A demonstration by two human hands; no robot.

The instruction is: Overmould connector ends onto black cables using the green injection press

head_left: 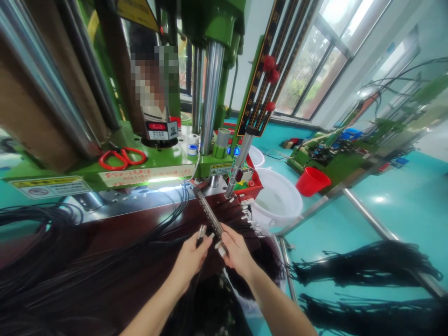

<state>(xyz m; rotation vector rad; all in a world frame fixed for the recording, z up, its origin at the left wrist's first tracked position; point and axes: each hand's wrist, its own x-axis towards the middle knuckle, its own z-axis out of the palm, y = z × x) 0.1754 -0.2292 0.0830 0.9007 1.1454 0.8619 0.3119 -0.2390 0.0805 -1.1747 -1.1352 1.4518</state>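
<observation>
My left hand (192, 255) is closed in a pinch around a small silver cable connector (201, 231), whose metal end sticks up past my fingers. A black cable appears to trail down below that hand. My right hand (237, 247) grips the near end of a long, narrow metal bar (207, 212) with small fittings along it. The bar slants away toward the machine's lower plate. Something small and pale shows under my right fingers, but I cannot make out its kind. Black cables (168, 220) lie across the dark red work surface (140, 214) left of my hands.
A green press machine (171, 175) stands ahead, with red-handled scissors (122, 158) on its ledge. Cable ends with white plugs (250, 214) lie to the right. Beyond are a white tub (280, 193), a red bucket (312, 181) and black cable bundles (371, 261) on a metal rack.
</observation>
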